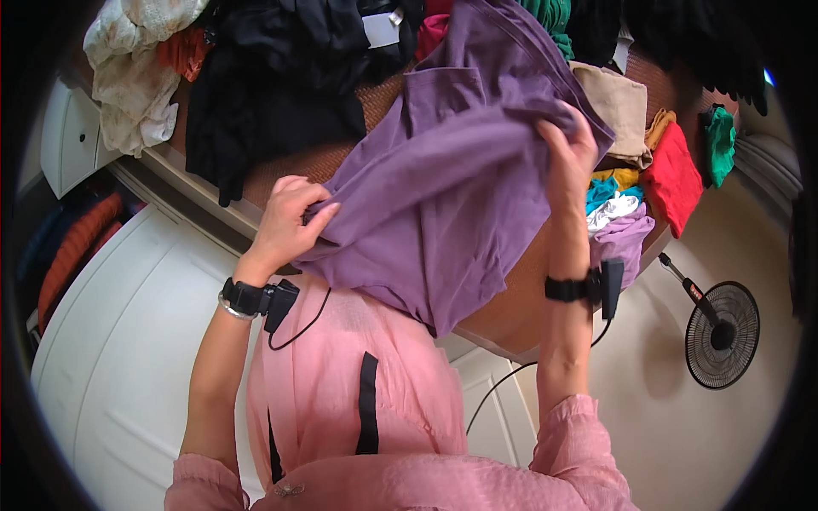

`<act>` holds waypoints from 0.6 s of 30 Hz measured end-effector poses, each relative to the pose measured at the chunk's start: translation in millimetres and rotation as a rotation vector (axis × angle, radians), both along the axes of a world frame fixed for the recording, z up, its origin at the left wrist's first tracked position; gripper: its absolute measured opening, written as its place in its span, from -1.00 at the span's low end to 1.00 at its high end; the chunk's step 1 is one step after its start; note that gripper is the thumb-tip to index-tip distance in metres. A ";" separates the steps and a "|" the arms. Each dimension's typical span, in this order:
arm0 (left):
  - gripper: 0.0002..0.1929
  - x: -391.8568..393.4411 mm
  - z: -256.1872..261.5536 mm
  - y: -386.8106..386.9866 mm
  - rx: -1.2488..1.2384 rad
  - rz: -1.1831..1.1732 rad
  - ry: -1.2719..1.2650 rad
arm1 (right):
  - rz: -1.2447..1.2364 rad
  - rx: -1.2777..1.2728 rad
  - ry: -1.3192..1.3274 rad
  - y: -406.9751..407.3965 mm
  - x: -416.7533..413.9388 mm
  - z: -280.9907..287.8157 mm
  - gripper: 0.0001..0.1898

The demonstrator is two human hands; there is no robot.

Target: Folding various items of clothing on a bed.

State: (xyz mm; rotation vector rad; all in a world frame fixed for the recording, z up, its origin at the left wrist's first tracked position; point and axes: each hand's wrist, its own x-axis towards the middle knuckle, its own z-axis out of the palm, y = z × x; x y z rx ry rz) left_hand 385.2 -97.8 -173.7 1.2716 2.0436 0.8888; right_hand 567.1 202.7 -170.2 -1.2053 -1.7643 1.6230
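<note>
A purple cloth garment (441,191) is stretched between my two hands, above the brown woven surface and partly hanging over its near edge. My left hand (291,220) pinches its left side between thumb and fingers. Higher up on the right, my right hand (572,150) grips another part of the cloth, with a fold bunched under the fingers. A loose crease runs across the fabric from one hand to the other. The garment's far end lies among the other clothes at the top of the view. Each wrist wears a black strapped device with a cable.
Black clothing (275,121) lies at the left, beside a cream patterned cloth (131,83). On the right are a folded beige cloth (610,105), a red folded cloth (674,175) and a lilac cloth (623,239). A black fan (722,335) stands at the right; a white door (121,358) is at the left.
</note>
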 end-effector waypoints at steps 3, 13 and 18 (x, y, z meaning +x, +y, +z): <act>-0.86 -14.5 8.1 -7.0 -0.135 0.036 -0.002 | 0.035 -0.129 0.139 17.5 49.0 4.3 -0.82; -0.61 -4.7 6.1 109.8 0.142 0.156 -0.271 | -0.228 0.516 -0.574 49.5 59.2 -4.5 -0.53; -0.48 -16.7 -32.1 191.6 -0.093 0.328 -0.112 | -0.216 0.777 -0.619 43.8 64.5 -6.6 -0.56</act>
